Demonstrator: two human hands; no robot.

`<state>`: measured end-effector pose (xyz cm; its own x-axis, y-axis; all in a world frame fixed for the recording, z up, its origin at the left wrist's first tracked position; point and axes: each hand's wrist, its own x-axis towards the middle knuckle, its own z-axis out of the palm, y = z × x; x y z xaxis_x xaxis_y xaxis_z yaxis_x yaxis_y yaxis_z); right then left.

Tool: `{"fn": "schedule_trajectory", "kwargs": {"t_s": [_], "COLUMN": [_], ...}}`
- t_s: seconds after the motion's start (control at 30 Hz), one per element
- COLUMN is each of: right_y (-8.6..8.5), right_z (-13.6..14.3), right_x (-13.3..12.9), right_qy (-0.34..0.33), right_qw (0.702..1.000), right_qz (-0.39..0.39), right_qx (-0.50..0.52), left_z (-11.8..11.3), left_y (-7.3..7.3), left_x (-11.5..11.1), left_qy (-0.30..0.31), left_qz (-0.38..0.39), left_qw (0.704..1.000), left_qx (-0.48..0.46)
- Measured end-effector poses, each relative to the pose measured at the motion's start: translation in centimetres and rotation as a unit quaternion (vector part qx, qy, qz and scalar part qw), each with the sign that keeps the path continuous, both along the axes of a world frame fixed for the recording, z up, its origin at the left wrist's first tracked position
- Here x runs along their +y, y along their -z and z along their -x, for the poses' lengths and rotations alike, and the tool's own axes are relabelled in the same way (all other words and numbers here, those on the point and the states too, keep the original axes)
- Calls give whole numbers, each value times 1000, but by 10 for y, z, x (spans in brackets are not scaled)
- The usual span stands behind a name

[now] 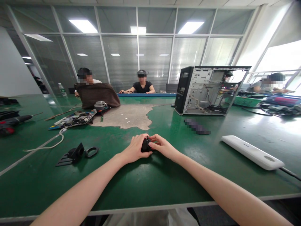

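A small black part (145, 145), its exact kind unclear, is held between my two hands just above or on the green table. My left hand (136, 147) wraps round it from the left, thumb at the near side. From the right, my right hand (162, 146) pinches its right edge with thumb and fingers. To the left lie a black plastic bracket (74, 154) with flat prongs and a separate black ring (91, 152). The fingers partly cover the held part.
An opened computer case (185, 91) stands at the back right. Nearer lie a dark blurred item (197, 126) and a white power strip (252, 151). Circuit boards (75, 121), a white cable (61, 135) and a drill (16, 122) are left. Several people sit around the table (150, 191).
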<state>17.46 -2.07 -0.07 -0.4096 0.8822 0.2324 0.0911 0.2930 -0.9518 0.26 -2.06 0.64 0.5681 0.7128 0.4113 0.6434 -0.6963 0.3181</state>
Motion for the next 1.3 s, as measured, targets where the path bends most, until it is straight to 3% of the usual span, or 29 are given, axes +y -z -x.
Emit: {"fn": "schedule_trajectory", "kwargs": {"t_s": [0.13,0.43,0.63,0.93,1.17,1.3], "right_y": [-5,1,-4,1,-6,-6], "right_z": [-1,0,-1,0,-2,0], "right_x": [-4,2,-6,2,-6,-6], "right_qy": [-46,3,-51,6,-53,-33], "right_qw": [998,1000,998,1000,998,999], "right_qz": [-25,-6,-21,-11,-17,-22], "right_qx": [20,-2,26,7,26,30], "left_z": [1,1,0,1,1,0], "left_y": [0,1,1,0,0,1], "left_x": [0,1,1,1,0,0], "left_qy": [2,6,3,5,1,-4], "left_qz": [-1,2,-3,2,0,-3], "left_qw": [1000,1000,1000,1000,1000,1000], "left_qx": [1,-3,-2,-8,-6,-6]}}
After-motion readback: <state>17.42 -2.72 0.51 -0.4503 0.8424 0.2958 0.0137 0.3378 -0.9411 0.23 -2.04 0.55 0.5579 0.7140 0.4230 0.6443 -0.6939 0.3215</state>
